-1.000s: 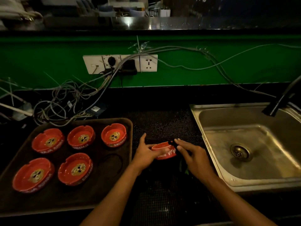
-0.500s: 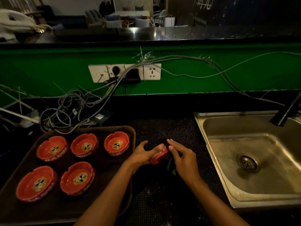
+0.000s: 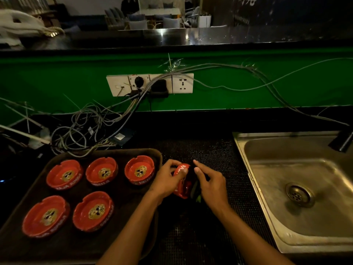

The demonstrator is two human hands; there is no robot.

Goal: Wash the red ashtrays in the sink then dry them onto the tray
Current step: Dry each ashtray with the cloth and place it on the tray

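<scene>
My left hand (image 3: 165,181) grips a red ashtray (image 3: 181,186) tipped up on its edge over the black mesh mat (image 3: 202,150), between tray and sink. My right hand (image 3: 210,185) is against the ashtray's right side and holds a dark cloth (image 3: 194,190) with a green patch, mostly hidden under the palm. Several red ashtrays (image 3: 139,172) with gold emblems sit upright in two rows on the brown tray (image 3: 133,151) at the left. The steel sink (image 3: 267,178) at the right holds no ashtray.
A black faucet (image 3: 342,140) leans over the sink's far right corner. A tangle of grey cables (image 3: 86,127) lies behind the tray and runs up to a socket strip (image 3: 149,85) on the green wall. A raised counter crosses the back.
The ashtray has been turned from nearly flat to standing on its edge and has shifted slightly toward the tray. My right hand has slid with the cloth along its side.
</scene>
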